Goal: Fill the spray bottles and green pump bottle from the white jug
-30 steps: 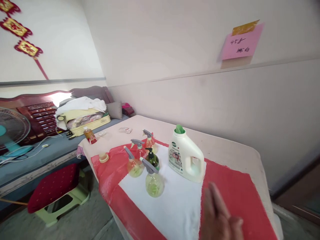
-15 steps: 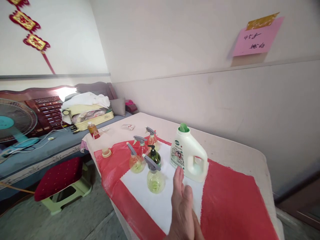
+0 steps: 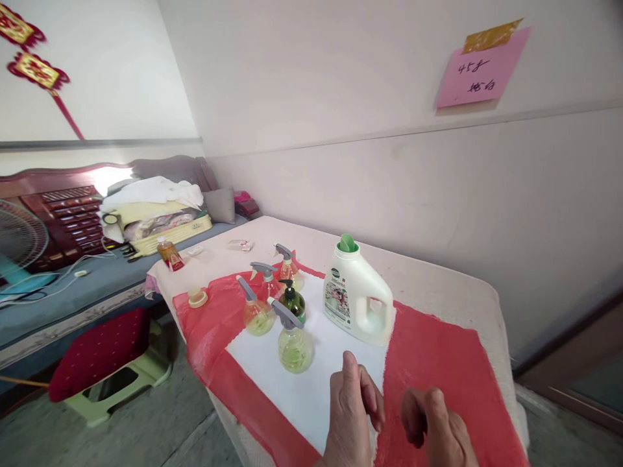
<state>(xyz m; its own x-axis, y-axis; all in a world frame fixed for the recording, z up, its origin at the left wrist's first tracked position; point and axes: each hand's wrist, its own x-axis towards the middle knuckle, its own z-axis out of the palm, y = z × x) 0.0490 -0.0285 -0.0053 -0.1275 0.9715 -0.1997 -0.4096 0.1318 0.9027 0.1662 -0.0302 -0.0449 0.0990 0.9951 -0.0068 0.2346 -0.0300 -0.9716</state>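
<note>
My left hand (image 3: 351,408) and my right hand (image 3: 435,429) hover low over the near edge of the table, a short gap between them. Both have their fingers curled in, and I see nothing in either. They are above the near edge of a white cloth (image 3: 311,389) that lies on a red sheet (image 3: 442,363). Nearest the left hand stands a clear spray bottle (image 3: 293,342) of green liquid. Beyond it stand two similar spray bottles (image 3: 254,314), a dark green pump bottle (image 3: 293,300) and a white detergent jug (image 3: 357,299) with a green cap.
The beige table (image 3: 438,292) sits against the wall. A small orange bottle (image 3: 169,254), a yellowish lid (image 3: 197,297) and a clear packet (image 3: 241,245) lie at its far left. Left of it are a red-cushioned stool (image 3: 97,353), a bed with bedding and a fan (image 3: 19,246).
One second ago a single flat hand showed at the lower right. Half a second ago both palms were pressed together. Now the hands have parted and their fingers have curled.
</note>
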